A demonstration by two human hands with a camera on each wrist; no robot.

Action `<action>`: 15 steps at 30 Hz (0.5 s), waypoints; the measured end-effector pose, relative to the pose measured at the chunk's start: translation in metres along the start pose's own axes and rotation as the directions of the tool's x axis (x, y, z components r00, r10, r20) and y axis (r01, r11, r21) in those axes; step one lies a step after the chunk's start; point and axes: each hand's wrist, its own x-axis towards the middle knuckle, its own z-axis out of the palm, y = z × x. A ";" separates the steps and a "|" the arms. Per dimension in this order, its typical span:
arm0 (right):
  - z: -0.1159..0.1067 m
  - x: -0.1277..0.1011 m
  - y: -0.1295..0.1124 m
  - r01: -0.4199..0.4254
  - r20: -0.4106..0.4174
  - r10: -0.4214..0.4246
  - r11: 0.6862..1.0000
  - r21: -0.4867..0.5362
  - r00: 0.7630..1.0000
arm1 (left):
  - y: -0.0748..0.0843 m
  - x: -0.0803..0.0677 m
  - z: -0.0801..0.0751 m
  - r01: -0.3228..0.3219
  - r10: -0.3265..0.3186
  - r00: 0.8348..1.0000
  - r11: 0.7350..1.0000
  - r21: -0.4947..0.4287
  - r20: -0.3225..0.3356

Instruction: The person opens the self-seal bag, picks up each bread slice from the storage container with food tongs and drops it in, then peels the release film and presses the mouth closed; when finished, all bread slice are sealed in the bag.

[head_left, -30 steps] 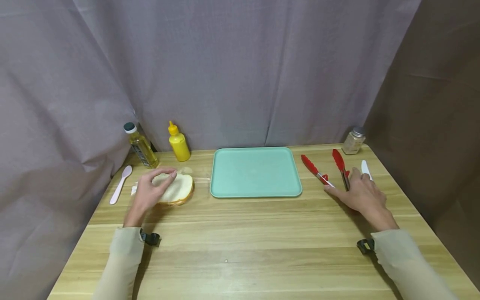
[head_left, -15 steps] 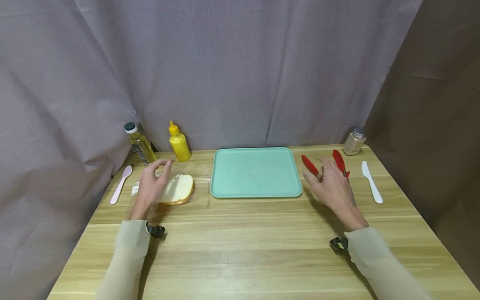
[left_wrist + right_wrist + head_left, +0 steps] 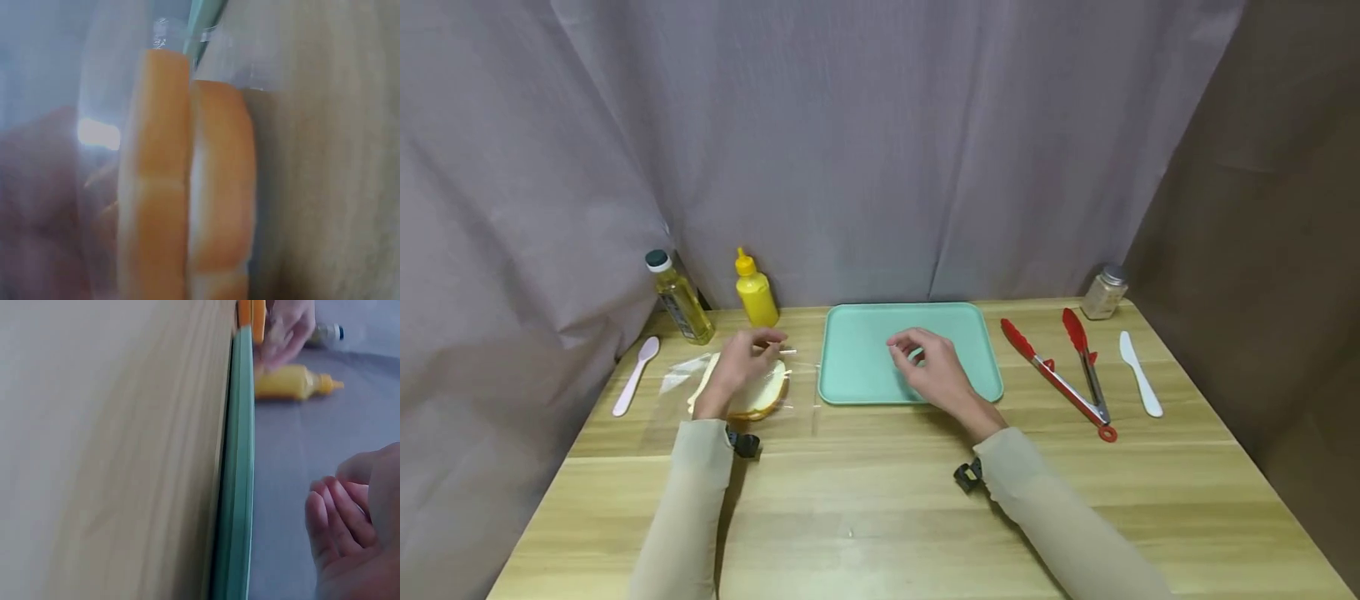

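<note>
Two slices of bread (image 3: 763, 397) lie in a clear plastic bag (image 3: 676, 377) on the wooden table, left of a mint-green tray (image 3: 865, 333). My left hand (image 3: 743, 360) lies over the bread and pinches the bag's plastic near its far end. The left wrist view shows the bread slices (image 3: 187, 187) edge-on through the plastic, very close. My right hand (image 3: 925, 367) hovers over the tray's middle, fingers loosely curled, holding nothing. In the right wrist view the fingers (image 3: 347, 519) hang above the tray's rim (image 3: 240, 487).
Red tongs (image 3: 1060, 375), a white knife (image 3: 1141, 385) and a spice jar (image 3: 1103, 292) lie right of the tray. A yellow squeeze bottle (image 3: 756, 290), an oil bottle (image 3: 676, 297) and a pink spoon (image 3: 634, 377) sit at the left. Curtains close in the back and sides.
My right hand has left the tongs and moved left, from the table's right side to over the tray. My left hand shifted slightly right on the bread and took hold of the bag.
</note>
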 end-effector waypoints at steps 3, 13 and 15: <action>0.028 0.013 -0.011 -0.015 0.080 0.013 0.999 0.034 0.997 | 0.002 -0.002 0.004 -0.029 0.029 1.000 0.998 0.052 0.004; 0.090 0.043 -0.034 -0.131 0.264 0.105 0.988 0.085 0.959 | 0.022 0.000 0.012 -0.165 0.156 0.986 0.970 0.177 0.060; 0.097 0.048 -0.034 -0.141 0.267 0.121 0.988 0.057 0.956 | 0.023 -0.001 0.014 -0.171 0.164 0.985 0.973 0.157 0.060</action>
